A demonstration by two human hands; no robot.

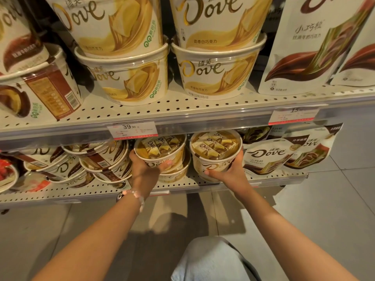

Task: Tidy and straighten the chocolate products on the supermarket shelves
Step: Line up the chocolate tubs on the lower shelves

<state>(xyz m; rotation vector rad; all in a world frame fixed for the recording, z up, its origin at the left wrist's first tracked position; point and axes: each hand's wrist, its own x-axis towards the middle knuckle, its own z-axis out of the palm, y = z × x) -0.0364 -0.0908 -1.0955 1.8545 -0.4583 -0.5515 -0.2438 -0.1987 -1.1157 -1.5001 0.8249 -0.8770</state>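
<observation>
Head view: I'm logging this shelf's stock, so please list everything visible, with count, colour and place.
White chocolate tubs, upper shelf: four, cream-gold, two stacks of two.
Milk chocolate tubs: several, brown-white, left on both shelves.
Pouches: several, white-brown, right on both shelves.
Held tubs: two, cream-gold, lower shelf centre; the left one sits on another tub.
Price tags: two, white-red, upper shelf edge.
Left hand: grips the left tub.
Right hand: grips the right tub.

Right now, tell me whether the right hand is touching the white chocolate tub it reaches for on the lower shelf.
Touching. The head view shows the right hand cupping the white chocolate tub, thumb along its front and fingers wrapped round its right side.
</observation>
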